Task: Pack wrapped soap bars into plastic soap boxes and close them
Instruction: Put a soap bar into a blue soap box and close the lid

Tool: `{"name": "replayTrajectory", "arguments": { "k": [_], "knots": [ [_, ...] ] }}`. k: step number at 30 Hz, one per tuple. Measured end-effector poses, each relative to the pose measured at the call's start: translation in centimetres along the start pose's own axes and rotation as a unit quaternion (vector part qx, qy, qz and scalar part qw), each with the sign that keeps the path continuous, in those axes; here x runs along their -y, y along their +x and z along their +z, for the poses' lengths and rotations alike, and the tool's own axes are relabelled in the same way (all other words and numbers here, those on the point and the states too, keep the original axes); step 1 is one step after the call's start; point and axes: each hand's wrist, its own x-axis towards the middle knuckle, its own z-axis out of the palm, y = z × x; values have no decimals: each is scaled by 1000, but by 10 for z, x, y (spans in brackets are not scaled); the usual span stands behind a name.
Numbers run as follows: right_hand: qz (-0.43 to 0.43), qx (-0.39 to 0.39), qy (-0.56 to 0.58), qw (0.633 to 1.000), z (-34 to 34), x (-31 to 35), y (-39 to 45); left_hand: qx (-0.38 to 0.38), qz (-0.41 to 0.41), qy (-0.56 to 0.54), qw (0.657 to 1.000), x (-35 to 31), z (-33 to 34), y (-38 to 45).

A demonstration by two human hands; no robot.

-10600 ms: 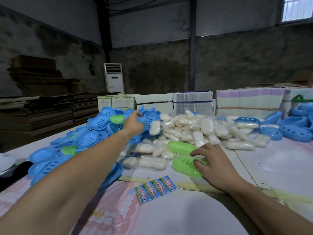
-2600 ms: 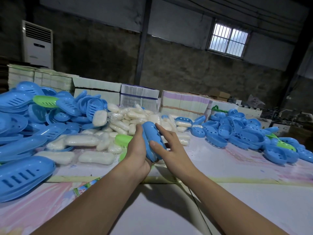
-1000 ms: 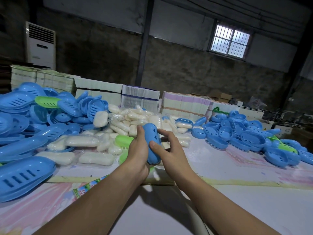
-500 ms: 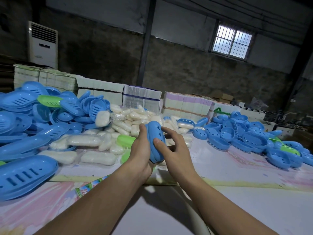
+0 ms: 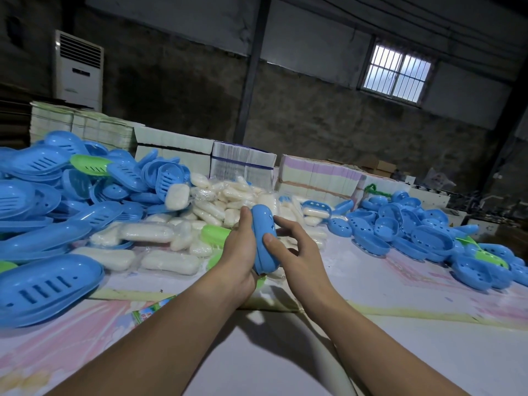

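Above the counter [image 5: 400, 352], mid-frame: blue box [image 5: 264, 238] held closed between both hands, on edge, long axis running away from the camera, far end tipped up. Left hand [image 5: 238, 254] grip wraps its left side, thumb at the far tip. Right hand [image 5: 297, 250] grip: thumb pressed on the near top face, fingers curled round the right side. Soap pile [image 5: 217, 207] behind; blue box halves [image 5: 51, 284] heaped left and right.

both hands raised, L hand [image 5: 238, 252] curled, R hand [image 5: 297, 254] pinching w/ thumb
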Motion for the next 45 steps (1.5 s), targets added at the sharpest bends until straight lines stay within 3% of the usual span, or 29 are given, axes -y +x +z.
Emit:
{"name": "replayTrajectory", "arguments": {
  "k": [14, 25, 30, 36, 45],
  "knots": [
    [-53, -29, -53, 997, 13, -1, -3, -48, 22, -5, 999, 4, 6, -5],
    [-9, 12, 48, 999, 3, 4, 0, -34, 89, 35, 995, 2, 4, -7],
    [11, 0, 75, 997, 0, 7, 1, -2, 49, 14, 999, 2, 4, -7],
    [6, -27, 22, 999, 0, 2, 2, -2, 8, -15, 1000, 2, 4, -6],
    [18, -18, 14, 1000, 1, 3, 1, -3, -5, -30, 1000, 3, 0, 0]
  ]
}}
